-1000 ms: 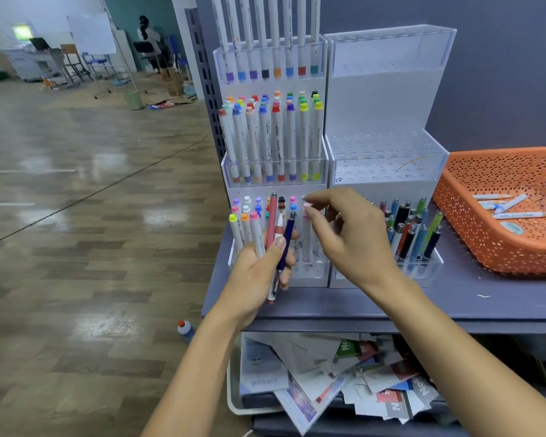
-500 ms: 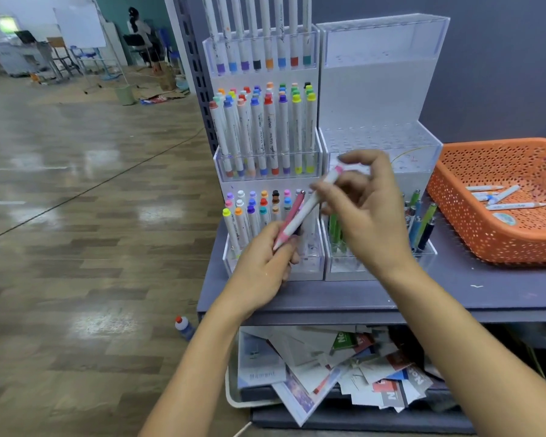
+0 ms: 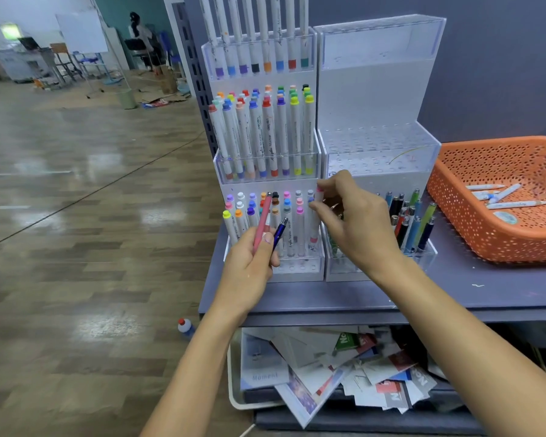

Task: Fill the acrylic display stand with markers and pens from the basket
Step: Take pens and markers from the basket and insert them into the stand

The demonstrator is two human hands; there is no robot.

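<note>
Display stand [image 3: 300, 269]: we list a clear three-tier holder on the grey shelf [image 3: 454, 294]. Every tier carries upright white markers with coloured caps.
Second stand [image 3: 375, 89]: it touches the display stand on its right. We log coloured pens [image 3: 413, 222] in its lowest tier.
Left hand [image 3: 249, 266]: in front of the display stand's lowest tier, with its fingers curled round two pens.
Pink pen [image 3: 263, 222]: held in the left hand, slanting up across the lowest tier's markers.
Blue pen [image 3: 279, 231]: in the same grip, just right of the pink pen.
Right hand [image 3: 356, 225]: at the right end of the display stand's lowest tier. Thumb and fingertips pinch the top of the white marker.
White marker [image 3: 316, 212]: pink cap and pink band, nearly upright in the lowest tier's rightmost column. We cannot tell whether it is fully seated.
Basket [image 3: 517, 244]: orange and perforated, on the shelf well right of the display stand, beyond the second stand. A few loose markers [image 3: 514, 203] lie inside.
Papers [image 3: 344, 367]: a loose heap under the shelf, below the display stand.
Bottle [image 3: 185, 326]: on the floor, below and left of the display stand.
</note>
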